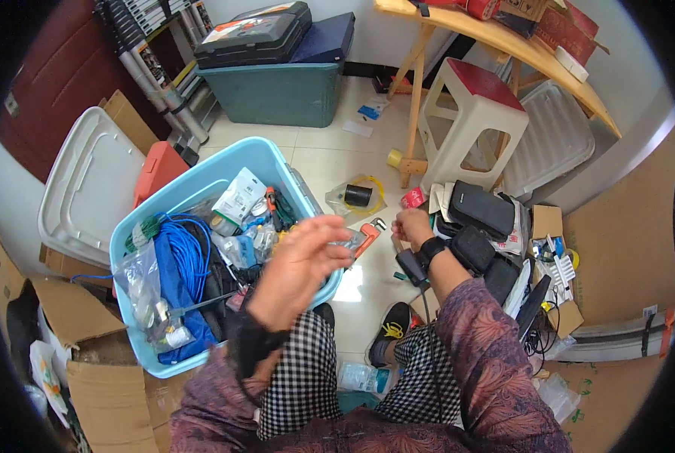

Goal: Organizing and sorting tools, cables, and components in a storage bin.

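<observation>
Our left grip [303, 260] hung over the right side of the tub [220, 171], fingers loose and parted, with nothing that we could see in it. Our right grip [414, 229], across the gap from it, had its fingers curled in; whether they closed on anything we could not make out. The wrench [367, 239] lay between the two, just past the left fingertips, its steel head toward the right grip. We could not see whether those fingertips touched it.

We judged the wrench heavy and stiff, weighted toward its metal head and hard to damage. Its smooth orange handle looked the best place to take hold, fairly near the head for balance, with a firm squeeze against slipping.

Left of our left grip, in the tub's hard pale-blue plastic, the cable [184, 253] made a springy round coil beside thin, creased clear bags [137, 275]. Beyond that grip stood a soft, crinkled white pouch [239, 194]. Farther out than both grips, a black cylinder [358, 195] and a thin yellow loop [381, 195] rested on glossy tile [311, 151]. Right of our right grip sat a dark, round-cornered case [482, 210].
</observation>
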A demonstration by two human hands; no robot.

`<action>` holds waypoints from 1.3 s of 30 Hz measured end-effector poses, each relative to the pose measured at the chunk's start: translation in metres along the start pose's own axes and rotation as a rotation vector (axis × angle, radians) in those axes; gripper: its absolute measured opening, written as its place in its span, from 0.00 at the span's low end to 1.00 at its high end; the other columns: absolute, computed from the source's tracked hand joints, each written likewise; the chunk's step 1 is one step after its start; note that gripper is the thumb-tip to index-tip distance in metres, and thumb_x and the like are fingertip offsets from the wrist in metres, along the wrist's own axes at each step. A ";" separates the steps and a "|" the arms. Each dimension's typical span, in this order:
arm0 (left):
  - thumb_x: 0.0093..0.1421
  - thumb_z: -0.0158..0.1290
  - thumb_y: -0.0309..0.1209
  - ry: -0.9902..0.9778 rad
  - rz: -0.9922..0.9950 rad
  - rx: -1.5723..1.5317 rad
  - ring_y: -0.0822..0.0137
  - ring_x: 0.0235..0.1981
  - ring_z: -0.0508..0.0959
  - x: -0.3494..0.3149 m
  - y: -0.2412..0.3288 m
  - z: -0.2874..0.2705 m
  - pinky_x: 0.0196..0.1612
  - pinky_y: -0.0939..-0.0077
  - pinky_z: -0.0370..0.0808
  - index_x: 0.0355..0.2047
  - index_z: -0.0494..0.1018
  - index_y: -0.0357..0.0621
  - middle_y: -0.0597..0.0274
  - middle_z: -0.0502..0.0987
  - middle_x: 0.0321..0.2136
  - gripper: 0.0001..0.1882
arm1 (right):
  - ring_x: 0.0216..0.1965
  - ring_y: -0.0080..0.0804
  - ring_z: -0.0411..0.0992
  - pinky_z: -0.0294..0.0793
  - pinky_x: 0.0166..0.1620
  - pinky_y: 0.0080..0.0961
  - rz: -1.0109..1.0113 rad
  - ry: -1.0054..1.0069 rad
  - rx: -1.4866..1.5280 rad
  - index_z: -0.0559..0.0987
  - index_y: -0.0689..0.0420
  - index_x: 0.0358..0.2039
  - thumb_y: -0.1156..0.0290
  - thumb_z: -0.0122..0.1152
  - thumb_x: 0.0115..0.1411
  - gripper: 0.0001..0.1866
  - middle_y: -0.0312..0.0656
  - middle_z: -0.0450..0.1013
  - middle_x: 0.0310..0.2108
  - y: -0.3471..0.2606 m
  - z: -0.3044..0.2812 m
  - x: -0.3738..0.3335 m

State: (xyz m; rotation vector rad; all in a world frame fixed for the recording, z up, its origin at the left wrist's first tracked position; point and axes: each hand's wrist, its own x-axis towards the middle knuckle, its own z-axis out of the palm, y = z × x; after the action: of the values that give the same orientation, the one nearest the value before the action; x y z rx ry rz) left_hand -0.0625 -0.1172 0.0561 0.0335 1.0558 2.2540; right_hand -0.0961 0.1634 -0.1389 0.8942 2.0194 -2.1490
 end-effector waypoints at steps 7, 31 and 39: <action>0.61 0.46 0.32 -0.332 -0.115 0.655 0.61 0.35 0.76 0.048 -0.107 0.017 0.42 0.69 0.72 0.44 0.69 0.38 0.52 0.75 0.37 0.13 | 0.28 0.50 0.75 0.74 0.35 0.39 -0.265 0.003 -0.908 0.75 0.67 0.23 0.71 0.51 0.48 0.11 0.58 0.73 0.23 0.051 -0.021 0.041; 0.58 0.48 0.38 -0.582 -0.073 1.732 0.49 0.31 0.76 -0.008 -0.120 0.021 0.34 0.57 0.72 0.35 0.70 0.41 0.49 0.75 0.27 0.13 | 0.19 0.30 0.73 0.74 0.19 0.26 0.198 -0.105 -0.363 0.74 0.63 0.23 0.71 0.54 0.51 0.08 0.42 0.71 0.19 0.093 0.005 0.036; 0.58 0.49 0.37 -0.453 -0.099 1.564 0.46 0.30 0.75 0.019 -0.104 0.026 0.33 0.56 0.72 0.38 0.68 0.40 0.48 0.74 0.28 0.13 | 0.31 0.31 0.73 0.75 0.35 0.26 0.095 0.167 -0.540 0.74 0.64 0.36 0.59 0.65 0.47 0.22 0.45 0.74 0.29 0.227 0.043 0.063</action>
State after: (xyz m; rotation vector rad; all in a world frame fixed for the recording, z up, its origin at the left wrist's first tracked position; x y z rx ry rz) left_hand -0.0147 -0.0395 -0.0031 1.0158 2.1184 0.7606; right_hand -0.0686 0.1132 -0.3713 1.0687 2.3951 -1.3985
